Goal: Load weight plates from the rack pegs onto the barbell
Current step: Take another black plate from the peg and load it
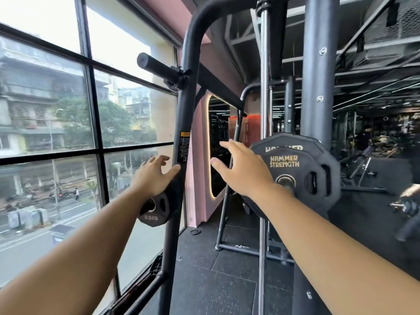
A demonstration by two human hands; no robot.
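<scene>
Two bare forearms reach forward, both hands empty: the left hand (154, 173) has relaxed, spread fingers, its thumb at the dark rack upright (181, 133), and the right hand (245, 169) is stretched out flat with straight fingers, grasping nothing. Just under the left wrist a small plate (156, 209) hangs on the upright, black and round-edged with cut-out grips, a steel-ringed hole and a pale, blurred weight mark. Beside the right wrist sit the large plates (302, 173), two stacked on a peg: black, many-sided, with slot handles, a steel-ringed centre and gold "HAMMER STRENGTH" lettering. A chrome guide rod (263, 87) runs upright just left of them. Higher up, the barbell sleeve (159, 69) juts toward the window (68, 110), black, bare of plates, with a collar (179, 79) at its inner end
</scene>
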